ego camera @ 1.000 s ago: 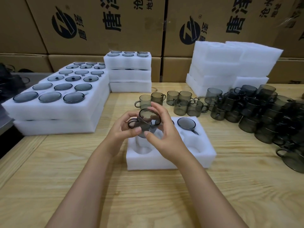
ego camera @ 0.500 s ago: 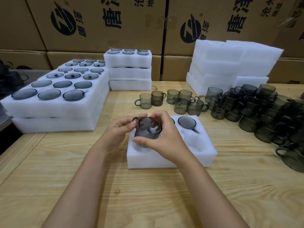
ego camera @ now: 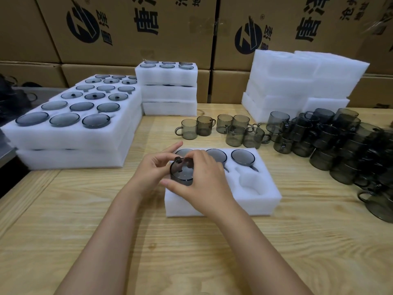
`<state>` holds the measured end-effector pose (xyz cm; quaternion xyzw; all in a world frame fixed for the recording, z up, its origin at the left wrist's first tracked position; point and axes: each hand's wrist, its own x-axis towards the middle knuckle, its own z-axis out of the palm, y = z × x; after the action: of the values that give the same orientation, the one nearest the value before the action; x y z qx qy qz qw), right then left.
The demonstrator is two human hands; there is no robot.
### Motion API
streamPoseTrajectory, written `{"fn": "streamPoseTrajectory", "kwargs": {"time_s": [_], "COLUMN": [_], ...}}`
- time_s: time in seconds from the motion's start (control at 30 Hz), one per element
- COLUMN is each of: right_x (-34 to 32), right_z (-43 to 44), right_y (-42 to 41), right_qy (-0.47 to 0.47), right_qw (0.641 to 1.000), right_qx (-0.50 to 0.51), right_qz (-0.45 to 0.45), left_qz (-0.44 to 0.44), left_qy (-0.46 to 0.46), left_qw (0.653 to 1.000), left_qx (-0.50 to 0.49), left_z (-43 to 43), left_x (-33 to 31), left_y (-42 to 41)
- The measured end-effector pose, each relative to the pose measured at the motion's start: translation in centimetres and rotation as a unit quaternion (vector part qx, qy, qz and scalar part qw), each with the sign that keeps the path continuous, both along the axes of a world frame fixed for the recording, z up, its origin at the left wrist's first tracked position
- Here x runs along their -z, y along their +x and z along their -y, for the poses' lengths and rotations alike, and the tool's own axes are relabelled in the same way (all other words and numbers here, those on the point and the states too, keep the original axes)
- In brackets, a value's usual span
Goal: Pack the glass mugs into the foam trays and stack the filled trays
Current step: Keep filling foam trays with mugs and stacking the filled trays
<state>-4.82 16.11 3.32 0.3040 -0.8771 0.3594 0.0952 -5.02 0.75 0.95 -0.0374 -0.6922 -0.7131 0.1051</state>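
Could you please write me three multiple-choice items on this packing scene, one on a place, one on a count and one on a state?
1. Where do the loose mugs stand?
A. right of the tray being filled
B. on the cardboard boxes
C. on the floor

2. How many mugs sit in the back row of the foam tray?
A. one
B. three
C. six

3. How is the mug in the hands?
A. lying on the wood
B. held by both hands over a front pocket
C. broken

Answers: 1 A, they crowd the table at right; 2 B, three rims show; 3 B, the left hand and right hand grip it.
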Motion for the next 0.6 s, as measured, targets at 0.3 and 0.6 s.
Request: {"fn": "streamPoseTrajectory", "kwargs": {"time_s": [0.3,0.6], "right_x": [0.1,-0.5], "right_z": [-0.1,-0.2], "right_y": [-0.3,-0.5], "right_qy": [0.118,0.151], "right_qw": [0.992,0.988], "right_qx": [0.013,-0.009], "right_qz": [-0.04,-0.031], "left_qz": [0.0,0.016], "left_qy": [0.075,-0.021], "left_qw": [0.997,0.999], "left_qx": [0.014,-0.029], "left_z": [0.4,-1.8], "left_x": [-0.9,-1.0], "left_y": [0.2,0.2]}}
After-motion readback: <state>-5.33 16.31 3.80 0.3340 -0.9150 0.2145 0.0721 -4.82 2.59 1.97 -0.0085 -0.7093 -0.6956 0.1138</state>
